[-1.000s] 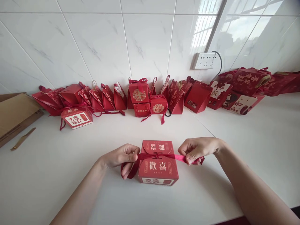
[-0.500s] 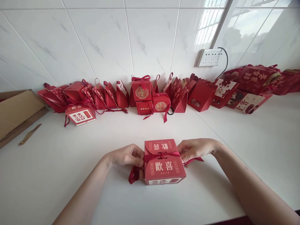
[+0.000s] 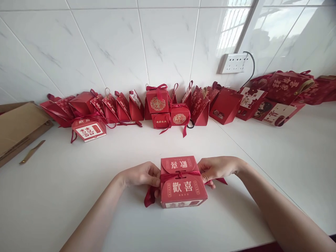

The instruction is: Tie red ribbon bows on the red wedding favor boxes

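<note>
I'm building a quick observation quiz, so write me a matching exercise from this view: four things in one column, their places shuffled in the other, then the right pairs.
Things
1. Ribbon-tied gift box
2. White socket panel
3. Brown cardboard box
4. Gold-coloured strip

Places
A. Cut off by the picture's left edge
B. Mounted on the tiled wall
C. Lying flat on the white counter
D. Between the left hand and right hand

Pairs
1-D, 2-B, 3-A, 4-C
</note>
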Demonstrator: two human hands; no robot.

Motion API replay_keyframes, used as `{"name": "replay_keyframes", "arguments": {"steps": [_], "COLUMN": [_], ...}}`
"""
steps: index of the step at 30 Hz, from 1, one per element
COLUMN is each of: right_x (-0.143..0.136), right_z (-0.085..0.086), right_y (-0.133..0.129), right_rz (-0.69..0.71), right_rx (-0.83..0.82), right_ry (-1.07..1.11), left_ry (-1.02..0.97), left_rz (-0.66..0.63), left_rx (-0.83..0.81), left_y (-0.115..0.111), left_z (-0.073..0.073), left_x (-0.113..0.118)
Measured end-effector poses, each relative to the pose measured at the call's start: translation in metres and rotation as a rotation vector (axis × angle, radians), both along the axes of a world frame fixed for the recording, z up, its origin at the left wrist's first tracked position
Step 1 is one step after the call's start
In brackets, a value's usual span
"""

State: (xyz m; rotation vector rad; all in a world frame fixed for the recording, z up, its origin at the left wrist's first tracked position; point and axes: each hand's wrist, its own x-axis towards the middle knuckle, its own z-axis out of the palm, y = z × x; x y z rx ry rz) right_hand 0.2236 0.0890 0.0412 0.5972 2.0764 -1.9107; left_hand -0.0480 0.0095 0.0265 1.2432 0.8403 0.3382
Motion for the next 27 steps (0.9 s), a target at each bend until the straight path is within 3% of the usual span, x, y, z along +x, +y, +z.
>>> {"name": "replay_keyframes", "arguments": {"steps": [12, 18, 22, 27], "right_x": [0.001, 0.004, 0.015, 0.022], "right_z": [0.001, 0.001, 0.002, 0.002], "right_y": [0.0, 0.004, 0.007, 0.006], "right_rz": [-0.058, -0.022, 0.064, 0.102], "right_rx": [-0.071, -0.084, -0.12, -0.284], "right_ry": [-0.066, -0.071, 0.004, 0.181], "left_ry": [0.021, -0.005, -0.034, -0.095], "left_rz": [-0.006, -0.026, -0.022, -0.023], "left_rx": [-0.011, -0.028, -0.02, -0.022], "left_y": [0.0, -0.001, 0.0, 0.001], "left_z": [0.001, 0.002, -0.003, -0.004], "left_x": [-0.003, -0.003, -0.007, -0.011]}}
